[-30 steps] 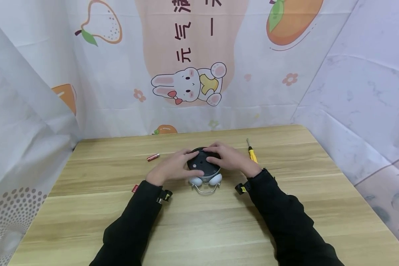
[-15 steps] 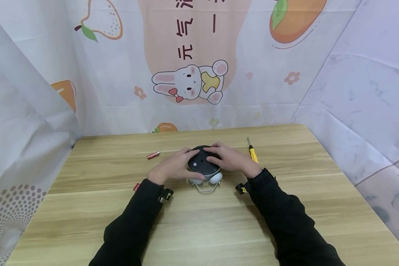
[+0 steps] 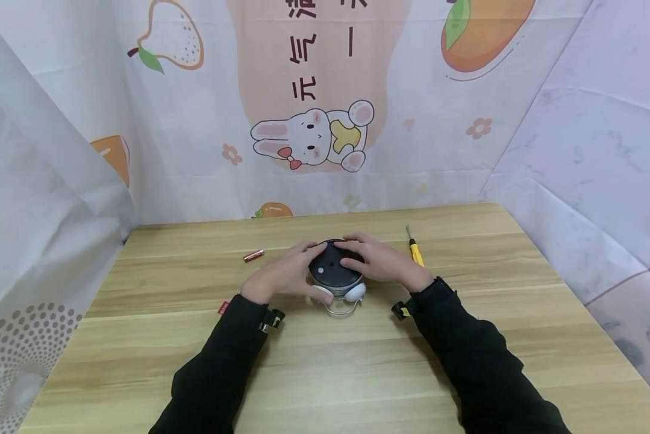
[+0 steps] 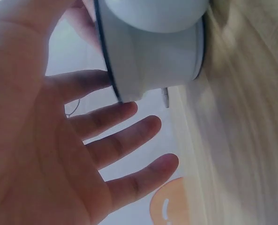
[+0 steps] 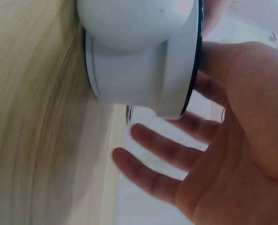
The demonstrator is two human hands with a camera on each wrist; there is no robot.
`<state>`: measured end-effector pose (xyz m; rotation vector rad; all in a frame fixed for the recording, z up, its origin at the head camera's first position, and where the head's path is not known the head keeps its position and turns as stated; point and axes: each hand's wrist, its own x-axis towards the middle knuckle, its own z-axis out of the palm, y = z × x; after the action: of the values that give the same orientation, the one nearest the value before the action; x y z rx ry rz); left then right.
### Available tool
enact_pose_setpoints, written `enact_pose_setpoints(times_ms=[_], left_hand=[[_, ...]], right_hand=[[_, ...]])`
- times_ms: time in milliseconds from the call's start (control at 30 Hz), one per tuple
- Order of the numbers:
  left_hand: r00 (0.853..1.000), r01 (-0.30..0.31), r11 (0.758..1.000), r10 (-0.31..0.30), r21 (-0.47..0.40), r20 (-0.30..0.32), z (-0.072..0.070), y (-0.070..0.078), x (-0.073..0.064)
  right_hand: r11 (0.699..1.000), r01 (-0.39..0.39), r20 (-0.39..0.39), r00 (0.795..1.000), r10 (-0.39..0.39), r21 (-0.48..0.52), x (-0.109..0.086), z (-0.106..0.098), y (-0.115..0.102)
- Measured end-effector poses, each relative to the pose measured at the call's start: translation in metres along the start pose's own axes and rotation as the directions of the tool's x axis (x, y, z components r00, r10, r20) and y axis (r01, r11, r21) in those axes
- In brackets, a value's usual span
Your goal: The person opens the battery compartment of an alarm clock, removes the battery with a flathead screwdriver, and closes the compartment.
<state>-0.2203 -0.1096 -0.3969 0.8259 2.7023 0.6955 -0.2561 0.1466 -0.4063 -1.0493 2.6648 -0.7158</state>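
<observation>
A twin-bell alarm clock [image 3: 335, 271] lies face down on the wooden table, its black back up and its two white bells and wire handle toward the person. My left hand [image 3: 287, 274] rests on its left side, index fingertip on the black back and thumb over the left bell. From the right, my right hand [image 3: 381, 260] lays its fingertips on the back cover. In the left wrist view several fingers [image 4: 134, 140] extend past the white case [image 4: 153, 61]. The right wrist view shows fingers loosely bent beside the case [image 5: 134, 77], the lower ones off it.
A red battery [image 3: 253, 255] lies left of the clock. Behind the right hand is a yellow-handled screwdriver [image 3: 415, 252]. A small red tag-like piece [image 3: 223, 307] shows beside the left sleeve. A printed curtain [image 3: 194, 150] hangs along the table's back edge.
My left thumb has slid from the black back onto the left bell. The right hand keeps its place on the cover, and the head view has shifted slightly.
</observation>
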Motion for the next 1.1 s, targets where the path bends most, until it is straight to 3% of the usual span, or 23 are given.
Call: enact_pose_setpoints(times_ms=[233,500,767,1100], left_hand=[[0.999,-0.04,0.999,0.039,-0.027,-0.023,-0.005,-0.002,-0.009],[0.998,-0.038,0.998,0.04,0.045,-0.057,-0.003,-0.009,-0.019],[0.992,-0.071,0.996,0.075,0.047,-0.101,0.002,-0.01,-0.019],[0.995,-0.08,0.995,0.083,0.055,-0.056,0.008,-0.009,-0.013]], right_hand=[[0.993,0.12,-0.044,0.992,-0.119,0.007,-0.011,-0.009,0.006],[0.977,0.211,-0.005,0.977,-0.211,0.002,-0.026,-0.012,0.015],[0.977,0.212,0.063,0.975,-0.213,0.021,-0.026,-0.001,0.016],[0.986,0.159,0.123,0.979,-0.165,0.058,-0.027,0.003,0.016]])
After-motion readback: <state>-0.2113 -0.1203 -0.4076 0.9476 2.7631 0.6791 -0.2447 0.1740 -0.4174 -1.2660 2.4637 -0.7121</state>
